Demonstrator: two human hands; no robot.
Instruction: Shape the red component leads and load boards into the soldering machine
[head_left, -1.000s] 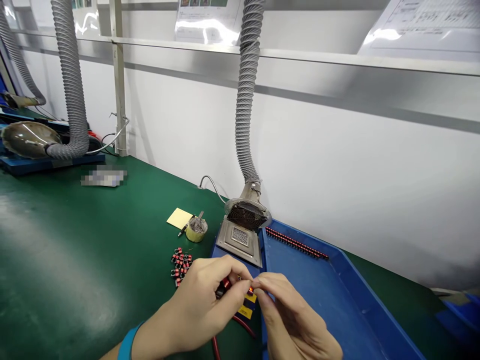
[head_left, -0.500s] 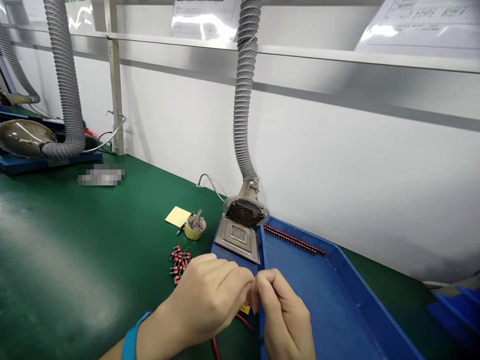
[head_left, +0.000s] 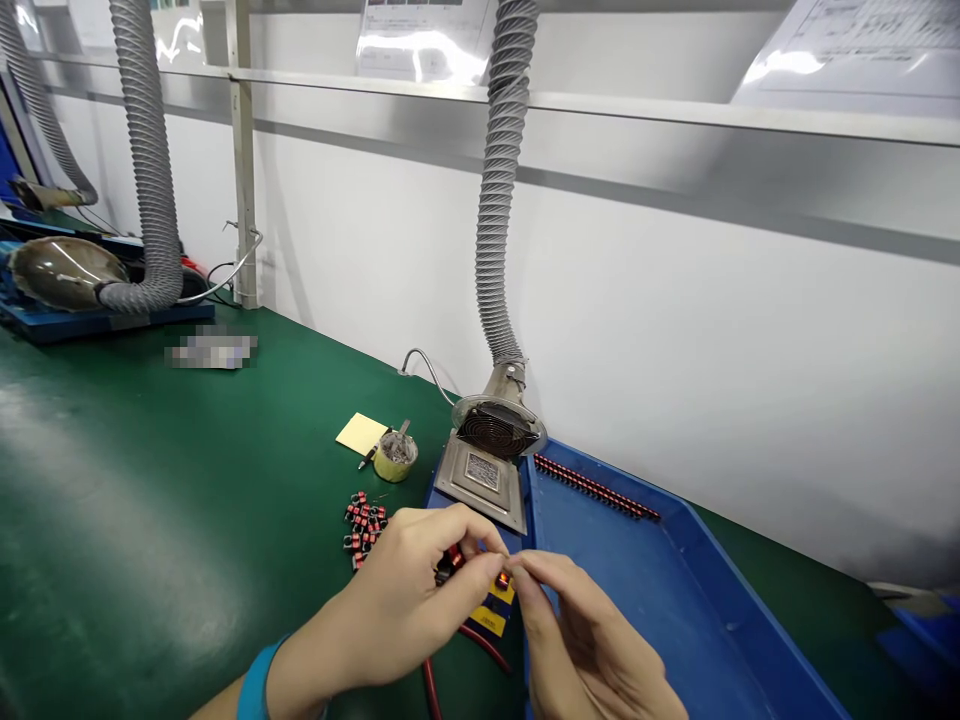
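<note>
My left hand (head_left: 420, 590), with a teal band at the wrist, is closed in a pinch at the lower centre. My right hand (head_left: 585, 630) pinches just beside it, the fingertips of both almost touching. A small red and black part (head_left: 502, 579) shows at the fingertips; the exact hold of each hand is hidden. More small red and black parts (head_left: 364, 530) lie in a loose pile left of my left hand. Behind my hands a metal plate device (head_left: 480, 478) sits on a blue base.
A blue tray (head_left: 720, 620) on the right holds a long row of red and black parts (head_left: 596, 486). A round tub (head_left: 394, 456), yellow notes (head_left: 361, 433) and a pen stand left of the device. An extraction hose (head_left: 499, 200) hangs above it. Red cables (head_left: 484, 645) run below my hands.
Both hands have turned, opening a gap under my left fingers where red and black shows. The small part at the fingertips has come into view. The whole view has shifted slightly.
</note>
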